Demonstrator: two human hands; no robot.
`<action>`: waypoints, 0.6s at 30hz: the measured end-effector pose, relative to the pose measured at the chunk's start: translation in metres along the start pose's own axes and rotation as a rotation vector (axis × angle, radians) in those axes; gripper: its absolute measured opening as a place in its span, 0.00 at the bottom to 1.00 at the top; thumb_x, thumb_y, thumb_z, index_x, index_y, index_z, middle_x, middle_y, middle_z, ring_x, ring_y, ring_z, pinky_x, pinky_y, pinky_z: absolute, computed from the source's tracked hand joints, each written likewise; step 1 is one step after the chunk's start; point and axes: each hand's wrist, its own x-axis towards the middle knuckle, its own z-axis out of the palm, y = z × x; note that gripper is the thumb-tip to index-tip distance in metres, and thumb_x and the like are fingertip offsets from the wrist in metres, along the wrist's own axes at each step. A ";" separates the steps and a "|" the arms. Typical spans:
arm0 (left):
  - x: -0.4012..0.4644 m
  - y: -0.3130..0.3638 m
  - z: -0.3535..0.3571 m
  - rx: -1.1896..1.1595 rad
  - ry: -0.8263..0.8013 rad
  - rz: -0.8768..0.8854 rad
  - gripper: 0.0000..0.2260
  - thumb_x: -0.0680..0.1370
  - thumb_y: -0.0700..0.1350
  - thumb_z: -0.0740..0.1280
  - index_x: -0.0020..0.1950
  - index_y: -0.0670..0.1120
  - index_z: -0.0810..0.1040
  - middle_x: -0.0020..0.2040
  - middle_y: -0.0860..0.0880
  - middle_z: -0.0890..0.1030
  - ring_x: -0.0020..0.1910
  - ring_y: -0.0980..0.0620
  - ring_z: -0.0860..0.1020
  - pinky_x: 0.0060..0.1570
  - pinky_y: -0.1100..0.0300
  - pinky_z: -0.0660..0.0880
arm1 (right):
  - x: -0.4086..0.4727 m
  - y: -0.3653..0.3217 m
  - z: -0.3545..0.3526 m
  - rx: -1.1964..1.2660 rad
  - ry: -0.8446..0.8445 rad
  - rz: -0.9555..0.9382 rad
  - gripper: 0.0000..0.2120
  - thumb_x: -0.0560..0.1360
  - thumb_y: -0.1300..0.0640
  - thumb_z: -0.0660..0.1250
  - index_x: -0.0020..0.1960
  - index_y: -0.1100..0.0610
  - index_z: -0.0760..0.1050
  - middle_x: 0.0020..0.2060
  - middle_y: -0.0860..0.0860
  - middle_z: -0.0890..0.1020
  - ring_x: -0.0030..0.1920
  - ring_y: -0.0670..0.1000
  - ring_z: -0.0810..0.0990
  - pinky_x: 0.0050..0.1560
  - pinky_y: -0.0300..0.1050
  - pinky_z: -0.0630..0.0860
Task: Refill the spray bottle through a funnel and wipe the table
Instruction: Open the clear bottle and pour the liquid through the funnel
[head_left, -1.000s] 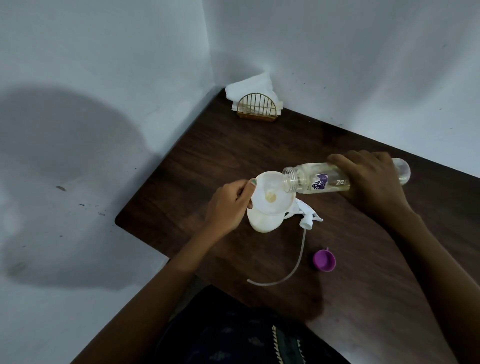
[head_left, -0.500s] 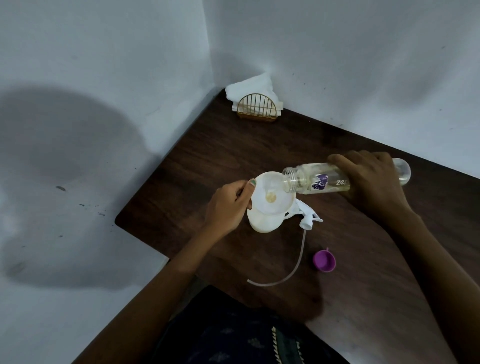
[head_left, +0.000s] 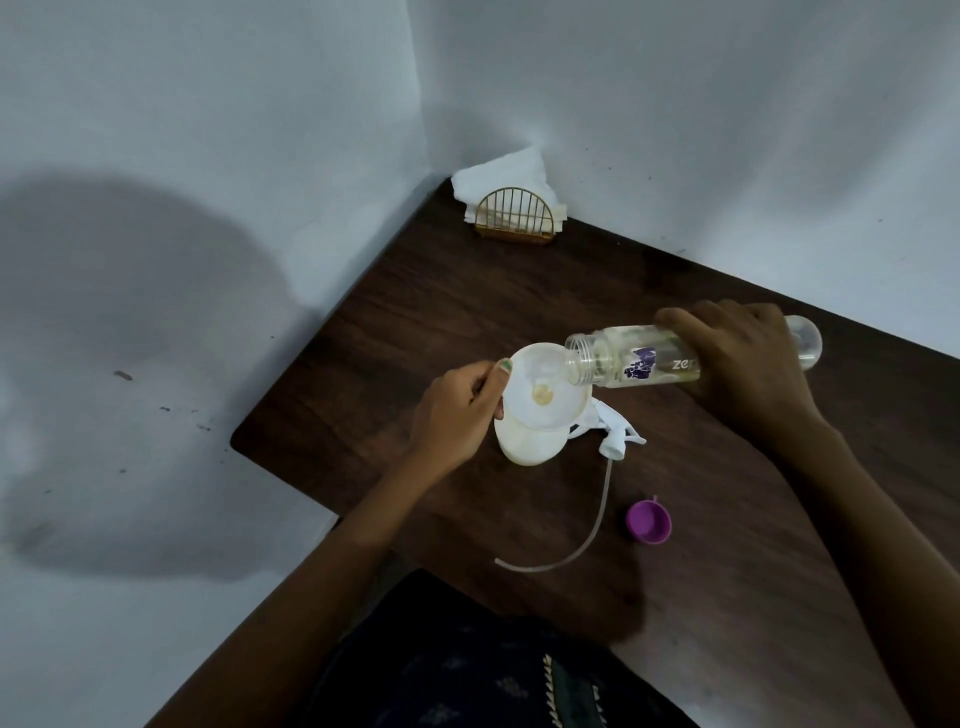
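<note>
On bench (head_left: 395, 332), left hand (head_left: 457, 410) pinches funnel (head_left: 540, 389) rim; right hand (head_left: 748, 358), clamped round clear bottle (head_left: 634, 361), should tip slowly.

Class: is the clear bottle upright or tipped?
Tipped: the clear bottle lies nearly level, open mouth over the funnel.

Both arms were bare, with no sleeves. One thumbnail (head_left: 505, 365) was painted green. The dark clothing (head_left: 467, 670) below the counter (head_left: 727, 571) had small pale patterns.
</note>
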 end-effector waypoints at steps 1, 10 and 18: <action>0.000 0.000 0.000 0.001 -0.001 -0.001 0.18 0.81 0.53 0.58 0.36 0.47 0.76 0.28 0.53 0.77 0.30 0.54 0.76 0.40 0.46 0.77 | 0.000 0.000 -0.001 0.003 -0.003 0.000 0.28 0.60 0.58 0.80 0.57 0.57 0.74 0.43 0.58 0.81 0.41 0.60 0.79 0.43 0.52 0.69; -0.001 0.001 0.000 -0.011 -0.004 0.007 0.18 0.82 0.53 0.58 0.33 0.50 0.74 0.28 0.53 0.76 0.29 0.55 0.75 0.38 0.49 0.76 | 0.000 0.000 -0.003 0.002 -0.005 -0.002 0.28 0.60 0.58 0.81 0.57 0.57 0.75 0.44 0.58 0.81 0.41 0.60 0.79 0.44 0.52 0.70; -0.001 0.000 0.000 0.000 0.007 0.018 0.19 0.81 0.55 0.58 0.32 0.52 0.73 0.28 0.53 0.77 0.29 0.55 0.75 0.40 0.47 0.76 | 0.000 -0.001 -0.002 0.008 -0.021 -0.004 0.28 0.61 0.58 0.80 0.58 0.57 0.74 0.45 0.59 0.81 0.42 0.60 0.79 0.45 0.53 0.70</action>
